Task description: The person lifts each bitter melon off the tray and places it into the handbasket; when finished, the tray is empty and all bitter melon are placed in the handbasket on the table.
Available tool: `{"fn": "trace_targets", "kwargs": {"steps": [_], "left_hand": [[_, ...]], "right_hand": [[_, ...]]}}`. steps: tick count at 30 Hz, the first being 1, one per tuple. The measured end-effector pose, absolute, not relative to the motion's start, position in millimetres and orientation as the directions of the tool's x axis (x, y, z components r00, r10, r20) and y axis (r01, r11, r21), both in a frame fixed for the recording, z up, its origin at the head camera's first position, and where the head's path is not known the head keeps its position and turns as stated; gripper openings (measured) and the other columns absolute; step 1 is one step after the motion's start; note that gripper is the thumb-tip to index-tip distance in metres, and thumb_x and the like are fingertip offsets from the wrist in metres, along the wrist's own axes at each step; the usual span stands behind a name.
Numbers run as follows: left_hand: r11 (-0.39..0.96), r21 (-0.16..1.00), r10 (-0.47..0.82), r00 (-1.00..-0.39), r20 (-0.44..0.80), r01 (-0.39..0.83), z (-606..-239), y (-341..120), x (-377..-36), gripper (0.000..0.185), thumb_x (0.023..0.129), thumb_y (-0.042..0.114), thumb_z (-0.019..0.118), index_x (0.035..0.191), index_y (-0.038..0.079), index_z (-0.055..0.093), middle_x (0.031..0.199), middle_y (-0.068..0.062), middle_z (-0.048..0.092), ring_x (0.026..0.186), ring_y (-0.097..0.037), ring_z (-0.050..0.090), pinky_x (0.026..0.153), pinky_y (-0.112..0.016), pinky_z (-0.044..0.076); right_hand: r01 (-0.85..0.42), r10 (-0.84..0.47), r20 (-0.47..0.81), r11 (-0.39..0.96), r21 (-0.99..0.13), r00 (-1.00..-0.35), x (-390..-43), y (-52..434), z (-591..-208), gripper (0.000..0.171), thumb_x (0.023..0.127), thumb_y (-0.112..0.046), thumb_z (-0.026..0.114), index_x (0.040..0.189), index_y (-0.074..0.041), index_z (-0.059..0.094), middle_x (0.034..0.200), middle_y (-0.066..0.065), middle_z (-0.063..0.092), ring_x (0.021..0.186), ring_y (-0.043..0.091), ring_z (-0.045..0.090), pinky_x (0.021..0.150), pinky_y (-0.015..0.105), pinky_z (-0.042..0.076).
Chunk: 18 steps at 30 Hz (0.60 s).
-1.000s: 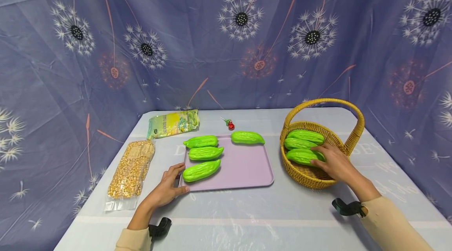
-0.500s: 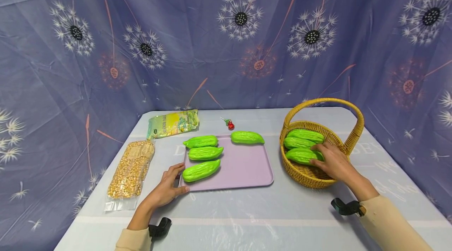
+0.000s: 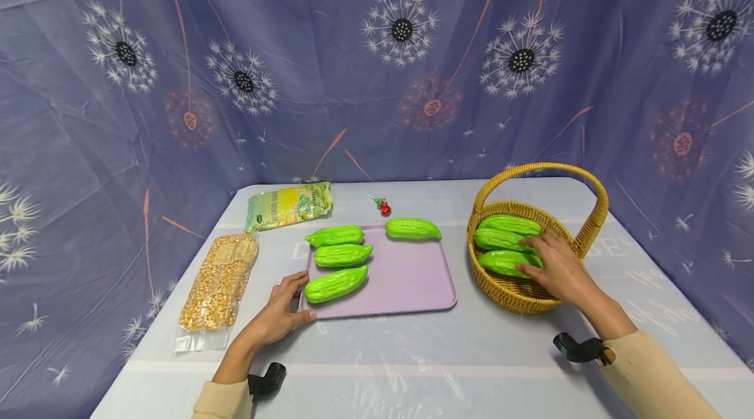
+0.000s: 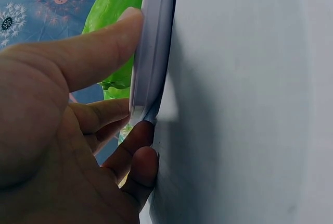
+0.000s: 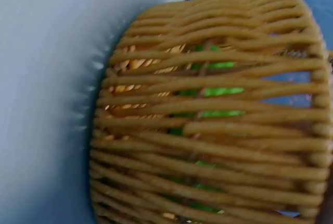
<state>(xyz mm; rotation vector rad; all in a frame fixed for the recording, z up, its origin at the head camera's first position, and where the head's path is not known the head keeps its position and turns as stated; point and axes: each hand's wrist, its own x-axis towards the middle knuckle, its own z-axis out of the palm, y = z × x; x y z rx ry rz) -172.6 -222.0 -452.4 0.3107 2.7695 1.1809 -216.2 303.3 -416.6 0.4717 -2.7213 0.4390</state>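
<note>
My left hand point(image 3: 290, 304) grips the near-left corner of a lilac tray point(image 3: 412, 281). Its thumb point(image 4: 104, 47) lies on the rim point(image 4: 153, 52) and its fingers curl beneath. Three green bitter gourds point(image 3: 336, 285) lie in a row on the tray's left side. A fourth gourd point(image 3: 412, 229) sits at its far edge. My right hand point(image 3: 538, 258) reaches into a wicker basket point(image 3: 512, 294) and holds the nearest gourd point(image 3: 499, 263) of the three inside. The right wrist view shows only the basket's woven wall point(image 5: 208, 120), with green behind it.
A clear bag of corn kernels point(image 3: 219, 281) lies left of the tray, and a yellow-green packet point(image 3: 288, 206) lies behind it. A small red object point(image 3: 385, 208) sits near the table's far edge. The basket's handle point(image 3: 542, 170) arches high. A patterned curtain surrounds the table.
My right hand has shifted slightly farther into the basket over the nearest gourd. The left hand and the tray have not moved.
</note>
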Motion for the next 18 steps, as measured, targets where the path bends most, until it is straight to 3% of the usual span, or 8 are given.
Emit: {"fn": "trace_targets", "kwargs": {"steps": [5, 18], "left_hand": [[0.679, 0.720, 0.232, -0.972, -0.024, 0.144, -453, -222, -173, 0.076, 0.082, 0.025, 0.072, 0.144, 0.004, 0.033, 0.150, -0.011, 0.030, 0.127, -0.033, 0.036, 0.100, -0.050, 0.035], [0.677, 0.722, 0.232, -0.972, -0.025, 0.143, -453, -222, -173, 0.076, 0.082, 0.025, 0.072, 0.144, 0.003, 0.034, 0.150, -0.011, 0.029, 0.127, -0.034, 0.036, 0.100, -0.049, 0.035]], "right_hand": [[-0.399, -0.262, 0.455, 0.886, -0.237, -0.851, -213, 297, -409, 0.045, 0.075, -0.018, 0.078, 0.114, -0.002, 0.061, 0.101, 0.018, 0.058, 0.095, 0.036, 0.051, 0.076, 0.048, 0.039], [-0.502, -0.300, 0.556, 0.827, -0.254, -0.775, -201, 270, -397, 0.046, 0.071, -0.013, 0.080, 0.112, -0.003, 0.063, 0.102, 0.016, 0.060, 0.099, 0.032, 0.050, 0.081, 0.047, 0.039]]}}
